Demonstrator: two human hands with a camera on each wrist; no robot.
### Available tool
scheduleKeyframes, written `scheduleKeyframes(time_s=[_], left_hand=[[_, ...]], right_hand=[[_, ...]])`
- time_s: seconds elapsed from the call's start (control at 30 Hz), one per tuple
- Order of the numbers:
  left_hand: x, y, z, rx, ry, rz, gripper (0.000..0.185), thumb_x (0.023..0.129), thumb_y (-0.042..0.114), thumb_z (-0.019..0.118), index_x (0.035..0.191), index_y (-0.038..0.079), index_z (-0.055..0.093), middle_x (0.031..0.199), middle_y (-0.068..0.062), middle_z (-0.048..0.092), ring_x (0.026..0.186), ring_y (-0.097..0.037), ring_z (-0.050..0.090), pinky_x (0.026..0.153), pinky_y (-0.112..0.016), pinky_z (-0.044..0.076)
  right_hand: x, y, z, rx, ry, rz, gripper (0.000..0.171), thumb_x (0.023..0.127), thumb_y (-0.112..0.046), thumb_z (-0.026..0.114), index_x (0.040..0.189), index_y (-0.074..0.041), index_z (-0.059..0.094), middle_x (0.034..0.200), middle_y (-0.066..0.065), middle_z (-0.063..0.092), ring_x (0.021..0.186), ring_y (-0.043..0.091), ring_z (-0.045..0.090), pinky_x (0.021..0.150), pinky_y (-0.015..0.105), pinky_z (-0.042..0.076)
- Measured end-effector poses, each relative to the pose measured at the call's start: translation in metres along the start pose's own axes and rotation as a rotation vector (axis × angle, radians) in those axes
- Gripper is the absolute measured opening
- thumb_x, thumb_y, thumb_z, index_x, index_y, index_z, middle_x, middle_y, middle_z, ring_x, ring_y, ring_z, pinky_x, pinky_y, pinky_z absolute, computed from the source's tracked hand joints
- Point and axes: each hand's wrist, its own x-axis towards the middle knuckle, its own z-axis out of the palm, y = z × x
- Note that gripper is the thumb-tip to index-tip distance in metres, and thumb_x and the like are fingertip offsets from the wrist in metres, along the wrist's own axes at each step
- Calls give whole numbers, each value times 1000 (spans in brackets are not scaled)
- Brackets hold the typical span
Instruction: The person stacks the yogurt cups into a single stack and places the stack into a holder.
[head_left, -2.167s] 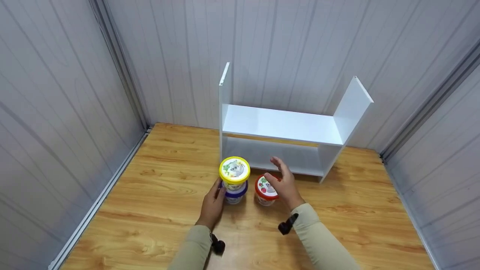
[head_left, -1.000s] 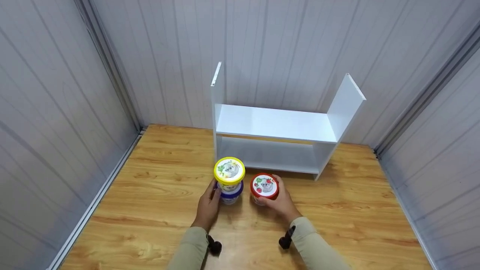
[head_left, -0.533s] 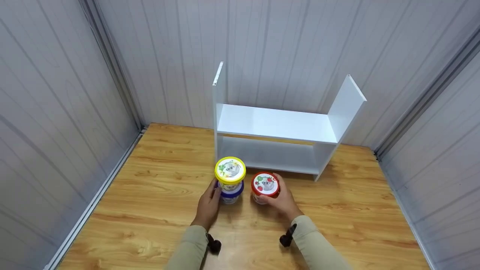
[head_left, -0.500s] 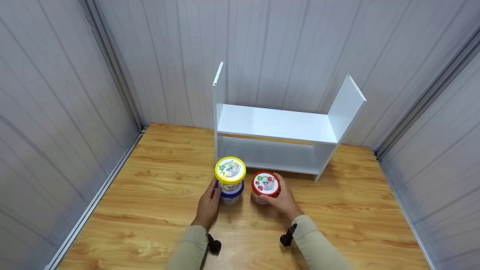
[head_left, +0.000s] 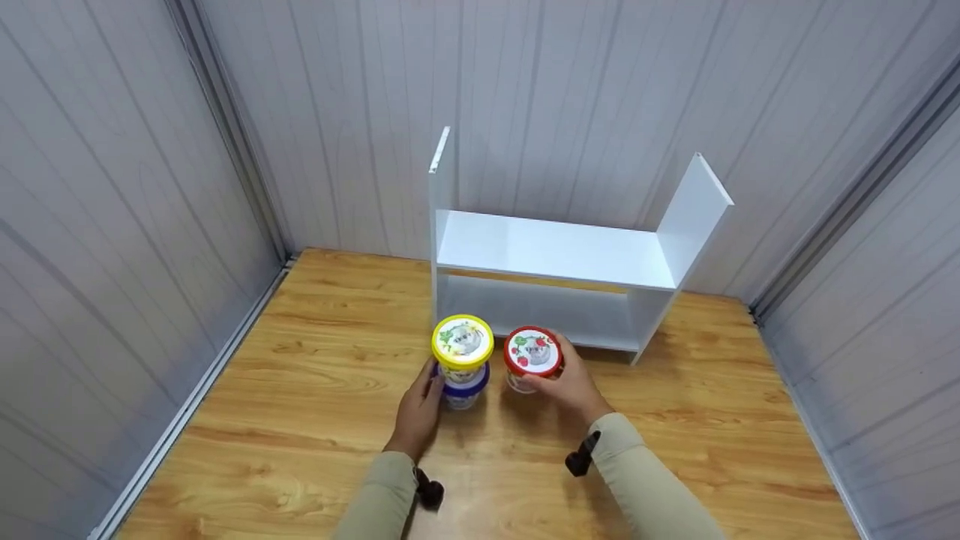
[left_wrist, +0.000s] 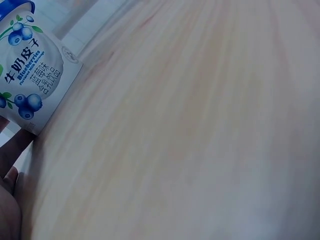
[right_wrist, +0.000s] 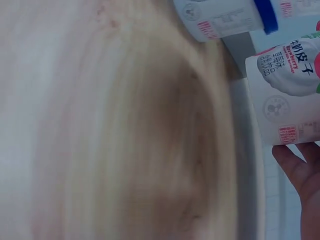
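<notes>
A yellow-lidded cup [head_left: 463, 342] stands on top of a purple-blue-lidded blueberry milk drink cup [head_left: 461, 399]. My left hand [head_left: 418, 415] holds the lower cup from its left side, thumb toward me. In the left wrist view, the blueberry cup [left_wrist: 30, 70] shows its printed berries, with part of the hand below it. To the right of the stack, my right hand [head_left: 574, 382] grips a red-lidded strawberry milk drink cup [head_left: 533, 352], thumb in front and fingers around its far right side. In the right wrist view, the strawberry cup [right_wrist: 287, 100] appears raised off the table.
Behind the cups stands a white two-level shelf [head_left: 555, 247] with upright side panels and an open top. It rests on the wood-grain table [head_left: 337, 360] against a panelled wall [head_left: 525, 97]. More walls flank the table left and right.
My right hand came down over the red-lidded cup, took hold of it, and has lifted it slightly up and away from me. The left hand and the stack stay together.
</notes>
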Motion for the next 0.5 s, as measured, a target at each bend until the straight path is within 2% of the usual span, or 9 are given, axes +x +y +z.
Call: scheduleKeyframes(time_s=[0.1, 0.37, 0.5], left_hand=[[0, 0, 0, 12, 2, 0, 64, 105, 55, 41, 161, 27, 29, 159, -7, 39, 146, -31, 36, 120, -53, 27], [0, 2, 0, 14, -6, -23, 64, 105, 56, 40, 161, 28, 29, 159, -7, 40, 146, -31, 37, 119, -53, 30], [0, 1, 0, 24, -2, -29, 65, 105, 57, 40, 161, 26, 29, 159, -7, 41, 145, -31, 38, 119, -53, 31]], right_hand=[[4, -6, -3, 19, -9, -19, 108, 75, -27, 92, 159, -8, 28, 150, 16, 46, 136, 32, 47, 111, 51, 43], [13, -23, -12, 18, -37, 6, 106, 77, -27, 91, 160, -11, 27, 150, 14, 46, 137, 32, 45, 112, 53, 41], [11, -46, -18, 25, -79, -17, 102, 79, -20, 89, 159, -8, 27, 149, 18, 46, 136, 34, 46, 111, 52, 42]])
